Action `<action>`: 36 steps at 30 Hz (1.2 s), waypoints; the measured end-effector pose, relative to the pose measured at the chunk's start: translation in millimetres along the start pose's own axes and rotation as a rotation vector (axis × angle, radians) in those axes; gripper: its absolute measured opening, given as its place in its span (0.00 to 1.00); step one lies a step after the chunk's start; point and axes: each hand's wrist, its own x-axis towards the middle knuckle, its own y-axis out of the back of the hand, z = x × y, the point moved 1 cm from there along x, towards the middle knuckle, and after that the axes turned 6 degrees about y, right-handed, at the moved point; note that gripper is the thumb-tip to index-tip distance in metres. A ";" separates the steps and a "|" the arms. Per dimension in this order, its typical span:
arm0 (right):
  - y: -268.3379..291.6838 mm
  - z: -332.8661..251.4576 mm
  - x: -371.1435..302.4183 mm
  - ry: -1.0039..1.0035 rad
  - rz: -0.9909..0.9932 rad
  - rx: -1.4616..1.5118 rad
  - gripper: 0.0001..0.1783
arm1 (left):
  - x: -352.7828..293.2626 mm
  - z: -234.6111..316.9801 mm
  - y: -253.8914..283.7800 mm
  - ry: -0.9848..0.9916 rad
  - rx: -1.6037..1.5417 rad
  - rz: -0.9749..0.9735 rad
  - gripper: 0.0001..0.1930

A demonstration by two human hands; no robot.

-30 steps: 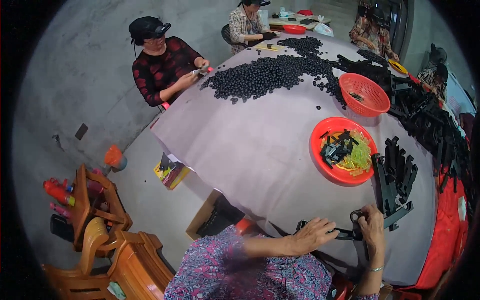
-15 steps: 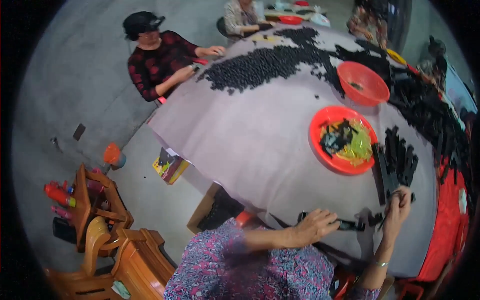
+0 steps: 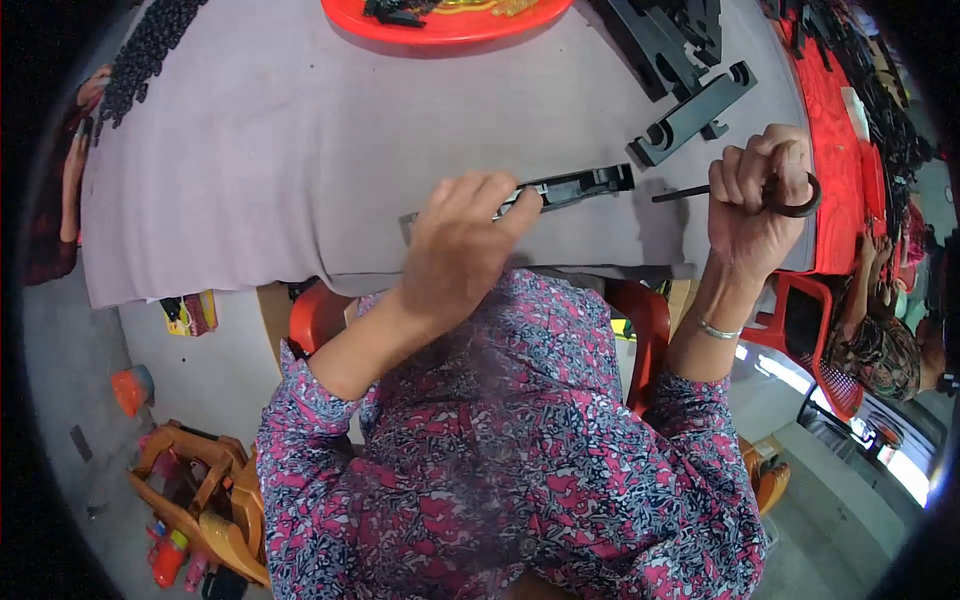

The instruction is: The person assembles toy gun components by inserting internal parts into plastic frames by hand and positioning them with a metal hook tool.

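Observation:
My left hand (image 3: 462, 235) is closed around a long, narrow black plastic part (image 3: 592, 183) lying low over the table near its front edge. The part's right end sticks out past my fingers; a pale piece shows beside my thumb. To the right, my right hand (image 3: 755, 195) is raised in a fist on a dark tool (image 3: 683, 193) with a ring-shaped handle end. Its thin shaft points left toward the part, apart from it. Just beyond lies another black plastic part (image 3: 692, 115) with curved cut-outs.
A red plastic dish (image 3: 450, 35) with black and yellowish pieces stands at the far edge of view. More black parts (image 3: 650, 45) lie piled at its right. Small black pieces (image 3: 150, 55) cover the far left, beside another person's hands (image 3: 78, 150). A red chair (image 3: 815, 345) is at right.
My view has tilted down and shifted, bringing hands and table front closer to the middle. Both hands keep hold of their things; the tool's shaft now points left and shows more plainly.

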 end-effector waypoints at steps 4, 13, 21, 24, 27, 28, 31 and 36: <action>-1.2 12.3 -19.8 -0.045 0.109 -0.074 0.17 | -11.3 2.1 -0.5 -0.014 -0.037 0.011 0.18; -23.7 9.6 -15.5 -0.281 -0.057 0.321 0.30 | -14.0 -2.3 -2.4 -0.040 -0.029 0.024 0.16; -63.4 39.5 -5.9 -0.308 -0.163 0.509 0.32 | -11.7 -0.9 -3.4 -0.043 -0.029 0.051 0.18; -65.7 45.3 -5.4 -0.323 -0.147 0.500 0.32 | -10.9 0.8 -3.3 -0.042 -0.031 0.076 0.18; -67.3 48.0 -4.4 -0.328 -0.150 0.499 0.32 | -8.8 1.3 -0.7 -0.054 -0.037 0.075 0.18; -68.6 48.2 -4.9 -0.355 -0.148 0.490 0.32 | -8.8 1.6 -0.3 -0.064 -0.039 0.075 0.18; -69.9 49.3 -4.8 -0.381 -0.161 0.480 0.32 | -9.3 1.8 -0.9 -0.058 -0.027 0.060 0.18; -73.0 49.1 -6.5 -0.374 -0.211 0.435 0.30 | -11.4 1.2 -1.1 -0.043 -0.046 0.026 0.18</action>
